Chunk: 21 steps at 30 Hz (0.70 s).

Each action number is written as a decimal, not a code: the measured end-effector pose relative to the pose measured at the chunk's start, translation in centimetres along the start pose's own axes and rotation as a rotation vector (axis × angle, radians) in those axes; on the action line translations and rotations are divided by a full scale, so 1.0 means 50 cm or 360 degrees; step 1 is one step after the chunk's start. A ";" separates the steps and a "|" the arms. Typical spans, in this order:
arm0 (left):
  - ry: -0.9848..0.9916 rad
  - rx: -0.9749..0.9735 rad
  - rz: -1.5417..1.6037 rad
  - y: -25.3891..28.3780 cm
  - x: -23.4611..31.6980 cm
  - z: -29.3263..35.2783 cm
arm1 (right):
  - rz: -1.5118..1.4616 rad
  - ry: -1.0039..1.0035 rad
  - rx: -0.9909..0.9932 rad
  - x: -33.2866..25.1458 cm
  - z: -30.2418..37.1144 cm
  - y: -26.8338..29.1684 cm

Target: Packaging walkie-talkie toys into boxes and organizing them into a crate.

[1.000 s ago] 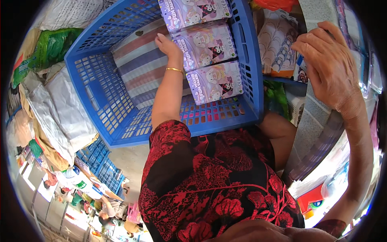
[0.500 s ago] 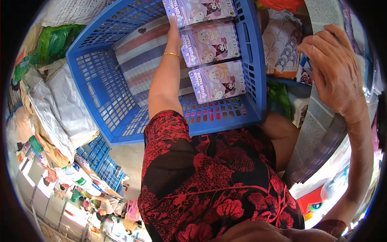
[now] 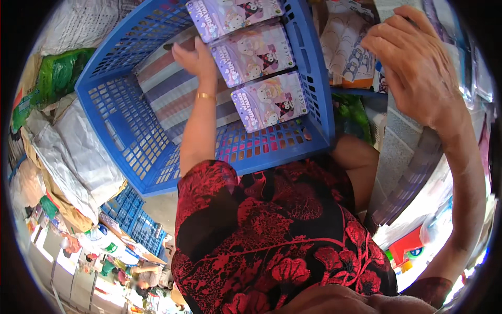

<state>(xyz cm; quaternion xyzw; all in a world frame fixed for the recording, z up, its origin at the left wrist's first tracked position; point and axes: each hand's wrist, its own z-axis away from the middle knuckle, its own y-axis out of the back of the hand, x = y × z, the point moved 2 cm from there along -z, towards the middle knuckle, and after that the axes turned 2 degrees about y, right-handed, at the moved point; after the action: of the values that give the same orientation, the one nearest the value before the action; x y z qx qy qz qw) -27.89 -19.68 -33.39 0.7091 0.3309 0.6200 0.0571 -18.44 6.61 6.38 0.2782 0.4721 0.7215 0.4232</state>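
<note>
A big blue plastic basket (image 3: 133, 175) stands in front of me, with striped sheeting (image 3: 175, 78) at its bottom. Along its right wall, three flat purple boxes with cartoon animal pictures form a row: a far box (image 3: 238, 15), a middle box (image 3: 256, 52) and a near box (image 3: 269, 102). My left hand (image 3: 196, 58) is inside the basket over the stripes, just left of the middle box, fingers apart and holding nothing. To the right, outside the basket, my right hand (image 3: 413, 68) hovers by a grey counter edge, fingers loosely bent and apart, with nothing visible in them.
Beyond the basket's right wall lies a carton of packaged goods (image 3: 348, 47). White sacks (image 3: 70, 152) and a green bag (image 3: 63, 65) crowd the left. Lower left are blue crates (image 3: 133, 217) and several people farther off. A grey ledge (image 3: 395, 152) runs along the right.
My left hand has come away from the boxes, moving left over the striped sheeting, its fingers now spread. The basket and boxes appear shifted left in view. My right hand stays near the ledge.
</note>
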 end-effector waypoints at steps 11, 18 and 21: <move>0.0440 -0.0701 -0.0157 0.044 -0.146 0.324 | 0.0144 0.0274 0.0423 0.097 -0.113 -0.164; 0.0359 -0.0767 0.0024 0.039 -0.031 0.274 | 0.0212 0.0399 0.0777 0.065 -0.064 -0.120; 0.0546 -0.0677 0.0100 0.071 -0.075 0.208 | 0.0145 0.0352 0.1077 0.022 0.027 -0.027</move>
<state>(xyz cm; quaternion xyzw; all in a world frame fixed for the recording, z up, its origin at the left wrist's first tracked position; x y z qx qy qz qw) -17.01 -21.03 -37.12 0.5757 0.1759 0.7881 0.1285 -17.43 8.44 5.68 0.3436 0.7144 0.5682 0.2208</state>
